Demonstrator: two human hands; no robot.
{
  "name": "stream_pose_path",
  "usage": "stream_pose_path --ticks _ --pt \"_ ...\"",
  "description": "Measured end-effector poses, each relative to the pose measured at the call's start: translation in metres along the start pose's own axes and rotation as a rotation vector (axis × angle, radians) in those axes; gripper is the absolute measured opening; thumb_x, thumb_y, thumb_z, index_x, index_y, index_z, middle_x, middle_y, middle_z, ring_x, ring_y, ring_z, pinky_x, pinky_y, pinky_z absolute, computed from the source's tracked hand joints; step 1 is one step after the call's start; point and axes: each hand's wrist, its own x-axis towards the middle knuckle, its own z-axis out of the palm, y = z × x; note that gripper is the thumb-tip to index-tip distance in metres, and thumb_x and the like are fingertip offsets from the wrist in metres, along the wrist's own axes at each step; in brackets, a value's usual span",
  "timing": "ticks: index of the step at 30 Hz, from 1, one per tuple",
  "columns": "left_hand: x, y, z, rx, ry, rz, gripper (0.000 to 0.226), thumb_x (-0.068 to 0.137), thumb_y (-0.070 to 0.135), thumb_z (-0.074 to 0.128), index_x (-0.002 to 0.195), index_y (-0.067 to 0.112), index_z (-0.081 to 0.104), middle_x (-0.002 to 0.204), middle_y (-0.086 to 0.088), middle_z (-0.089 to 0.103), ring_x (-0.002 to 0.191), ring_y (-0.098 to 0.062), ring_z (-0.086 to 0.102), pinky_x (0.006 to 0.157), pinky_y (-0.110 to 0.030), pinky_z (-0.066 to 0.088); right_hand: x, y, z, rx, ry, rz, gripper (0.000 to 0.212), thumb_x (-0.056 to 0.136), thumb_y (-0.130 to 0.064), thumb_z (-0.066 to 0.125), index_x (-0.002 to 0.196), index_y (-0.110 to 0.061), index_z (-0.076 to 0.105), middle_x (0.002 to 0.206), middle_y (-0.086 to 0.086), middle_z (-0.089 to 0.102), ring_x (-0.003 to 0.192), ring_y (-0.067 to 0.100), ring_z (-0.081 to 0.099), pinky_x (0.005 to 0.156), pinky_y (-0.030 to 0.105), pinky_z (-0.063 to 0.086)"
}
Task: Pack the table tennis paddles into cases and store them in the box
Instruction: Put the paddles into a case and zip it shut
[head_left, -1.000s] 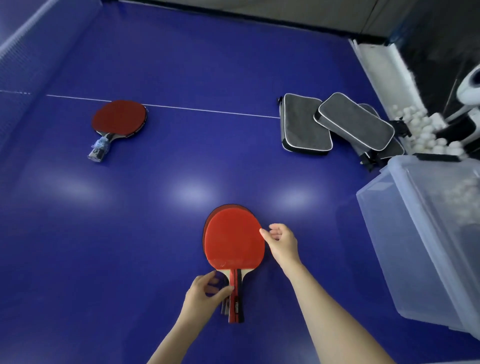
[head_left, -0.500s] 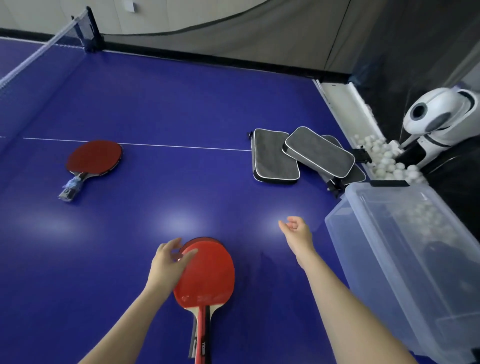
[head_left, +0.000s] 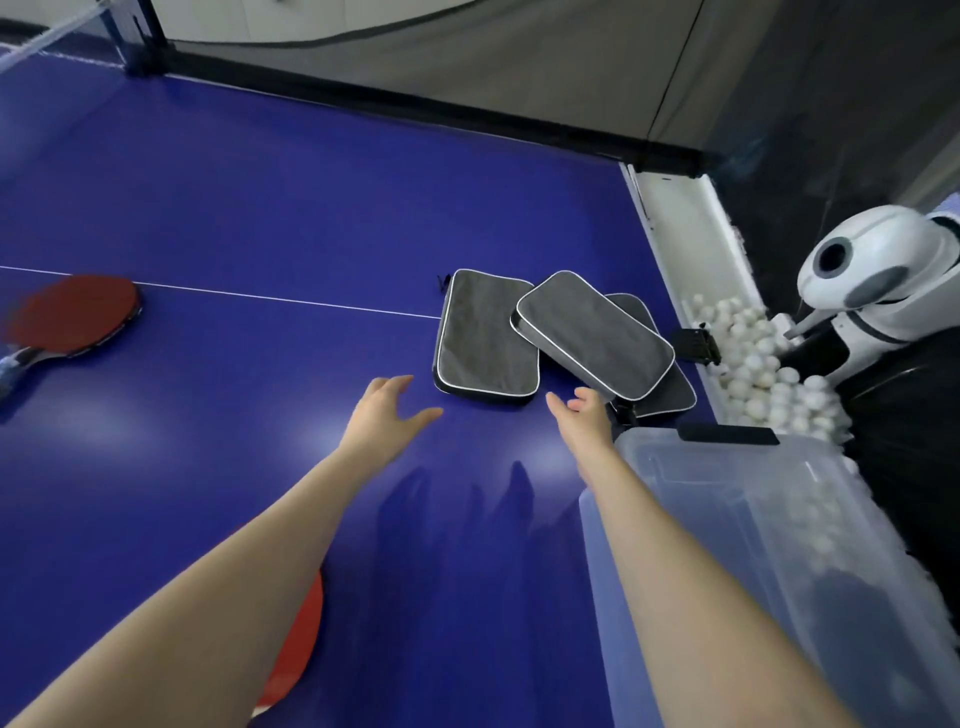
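two empty hands held out near grey paddle cases on a blue table

a dark blue table tennis table (head_left: 260, 182) with a thin white centre line fills most of the frame. a large clear plastic storage box (head_left: 727, 519) sits at the lower right, on the table's right edge. a white rounded ball-feeding machine (head_left: 872, 270) stands off the table at the right edge of the frame.

three grey rectangular zip cases with white piping lie right of centre. one flat case (head_left: 485, 338) rests on the table, a tilted case (head_left: 592, 332) leans across its right side, and a third case (head_left: 670, 395) lies partly hidden beneath the tilted one.

a red round paddle (head_left: 72, 314) lies at the left edge on the centre line, well apart from the cases. a second red paddle (head_left: 301, 634) lies at the bottom, mostly hidden under the left forearm.

the left hand (head_left: 384, 415) hovers with fingers spread, holding nothing, just beside the flat case. the right hand (head_left: 584, 415) is also empty, fingers relaxed, just beside the tilted case's near corner.

small white balls (head_left: 753, 358) are piled in a trough beside the machine.
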Motion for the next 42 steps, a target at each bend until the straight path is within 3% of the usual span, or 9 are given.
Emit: stream_pose_path --ticks 8,11,16,21,26,29,33,38,42 --pt "0.045 0.002 0.021 0.275 -0.104 0.028 0.071 0.086 0.042 0.066 0.144 0.014 0.037 0.141 -0.006 0.040 0.123 -0.025 0.048 0.100 -0.036 0.041 0.073 -0.003 0.014 0.327 0.148 0.266 0.053 0.091 -0.033 0.055 0.136 -0.008 0.042 0.136 0.010 0.051 0.113 0.029 0.051 0.095 0.036 0.043" --pt "0.060 0.002 0.024 0.351 -0.121 0.034 0.071 0.087 0.042 0.064 0.146 0.015 0.035 0.143 -0.005 0.038 0.124 -0.027 0.047 0.103 -0.039 0.041 0.096 -0.007 0.015 0.607 0.156 0.406 0.048 0.094 -0.031 0.048 0.139 -0.014 0.042 0.139 0.007 0.048 0.123 0.027 0.048 0.104 0.041 0.038" --pt "0.080 0.000 0.033 0.410 -0.153 0.024 0.069 0.089 0.043 0.062 0.146 0.016 0.034 0.143 -0.004 0.037 0.127 -0.026 0.043 0.104 -0.042 0.039 0.115 0.005 0.015 0.622 0.119 0.440 0.056 0.100 -0.038 0.034 0.142 -0.002 0.035 0.147 0.024 0.037 0.132 0.039 0.040 0.108 0.049 0.035" --pt "0.088 -0.004 0.042 0.423 -0.174 0.024 0.068 0.089 0.042 0.061 0.147 0.018 0.034 0.143 -0.003 0.038 0.125 -0.025 0.045 0.103 -0.040 0.040 0.133 -0.013 0.010 1.059 0.221 0.630 0.058 0.095 -0.039 0.049 0.145 -0.014 0.034 0.137 0.004 0.047 0.123 0.016 0.049 0.107 0.029 0.034" --pt "0.087 -0.005 0.039 0.438 -0.173 0.037 0.068 0.089 0.044 0.061 0.147 0.019 0.033 0.142 -0.003 0.038 0.127 -0.025 0.044 0.103 -0.039 0.040 0.129 -0.025 0.005 1.294 0.317 0.584 0.043 0.092 -0.016 0.055 0.133 -0.010 0.044 0.126 0.009 0.057 0.109 0.021 0.061 0.094 0.034 0.052" --pt "0.082 -0.002 0.032 0.400 -0.149 0.034 0.069 0.089 0.045 0.061 0.146 0.017 0.034 0.143 -0.003 0.038 0.126 -0.026 0.045 0.103 -0.040 0.041 0.117 -0.038 -0.001 1.279 0.299 0.507 0.040 0.091 -0.003 0.050 0.130 -0.004 0.042 0.124 0.015 0.054 0.110 0.028 0.058 0.094 0.042 0.052" --pt "0.070 0.002 0.014 0.299 -0.103 0.018 0.068 0.090 0.045 0.059 0.146 0.016 0.036 0.143 -0.004 0.038 0.123 -0.025 0.048 0.102 -0.036 0.039 0.094 -0.044 -0.006 1.167 0.174 0.393 0.037 0.091 0.000 0.052 0.127 0.000 0.044 0.122 0.015 0.055 0.103 0.028 0.059 0.094 0.042 0.051" --pt "0.045 0.002 -0.015 0.056 0.006 -0.073 0.062 0.091 0.047 0.055 0.142 0.015 0.041 0.138 -0.004 0.047 0.120 -0.019 0.050 0.095 -0.030 0.040 0.057 -0.055 -0.003 1.103 -0.018 0.249 0.026 0.091 -0.001 0.055 0.115 -0.012 0.050 0.101 0.009 0.060 0.082 0.021 0.059 0.091 0.043 0.050" --pt "0.020 -0.005 -0.045 -0.163 0.072 -0.176 0.064 0.090 0.055 0.051 0.142 0.020 0.041 0.132 0.004 0.053 0.107 -0.012 0.050 0.086 -0.028 0.038 0.014 -0.054 0.006 0.980 -0.177 0.171 0.016 0.091 -0.003 0.057 0.103 -0.012 0.059 0.095 0.007 0.063 0.080 0.021 0.060 0.072 0.036 0.053"
